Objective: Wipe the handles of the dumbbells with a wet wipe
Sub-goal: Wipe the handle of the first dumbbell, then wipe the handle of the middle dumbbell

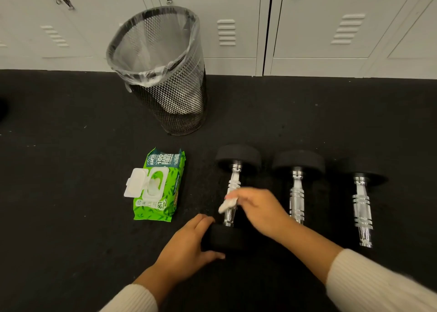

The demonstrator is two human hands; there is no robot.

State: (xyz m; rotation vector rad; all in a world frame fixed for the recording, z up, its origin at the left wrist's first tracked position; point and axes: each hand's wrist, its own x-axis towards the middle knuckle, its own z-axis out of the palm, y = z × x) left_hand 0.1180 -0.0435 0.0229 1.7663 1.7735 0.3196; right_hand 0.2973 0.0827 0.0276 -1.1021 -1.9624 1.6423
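Observation:
Three dumbbells with chrome handles and black ends lie side by side on the dark floor. My right hand holds a white wet wipe against the chrome handle of the left dumbbell. My left hand grips that dumbbell's near black end, fingers over its top and thumb below. The middle dumbbell and the right dumbbell lie untouched. A green wet wipe pack lies left of the dumbbells with its white lid flipped open.
A black mesh waste bin lined with a clear bag stands behind the pack. Pale grey lockers run along the back. Black rubber flooring spreads to the left.

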